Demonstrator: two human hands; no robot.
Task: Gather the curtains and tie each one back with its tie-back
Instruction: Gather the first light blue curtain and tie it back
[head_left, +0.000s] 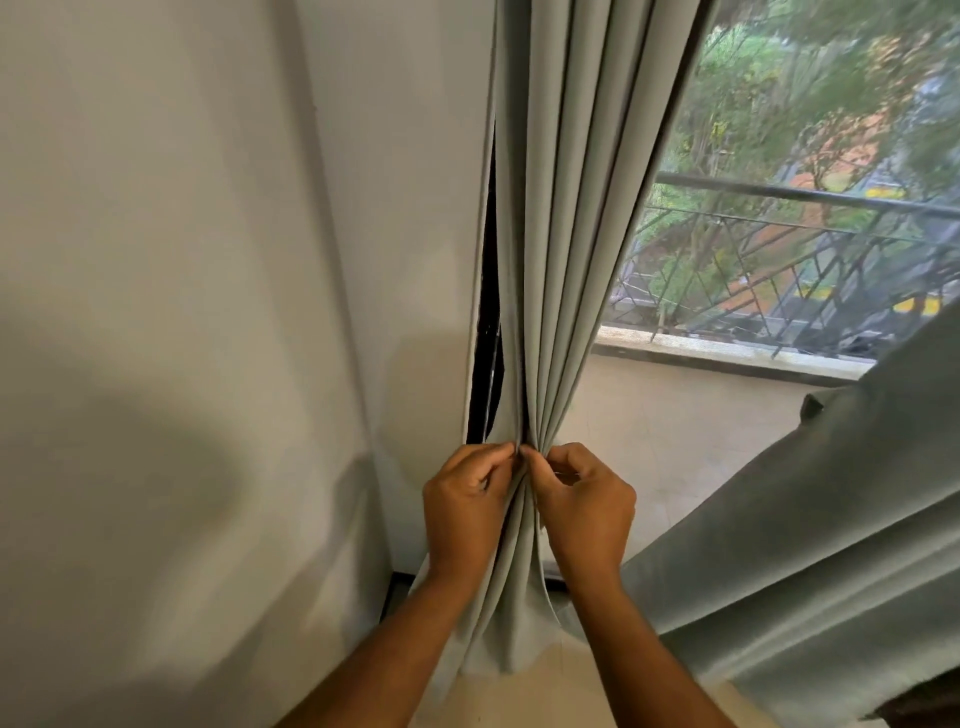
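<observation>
A pale grey-green curtain (576, 218) hangs in folds at the window's left side, pinched into a narrow waist. My left hand (462, 506) and my right hand (584, 506) meet at that waist, fingertips pinched together on a thin dark piece, apparently the tie-back (521, 451), almost hidden by the fingers. Below my hands the cloth flares down to the floor. A second curtain (810, 561) of the same colour drapes slantwise across the lower right, loose.
A plain white wall (182, 312) fills the left half. The window glass (779, 234) shows a balcony railing and trees. A dark gap (488, 312) shows between wall and curtain. Pale floor lies below.
</observation>
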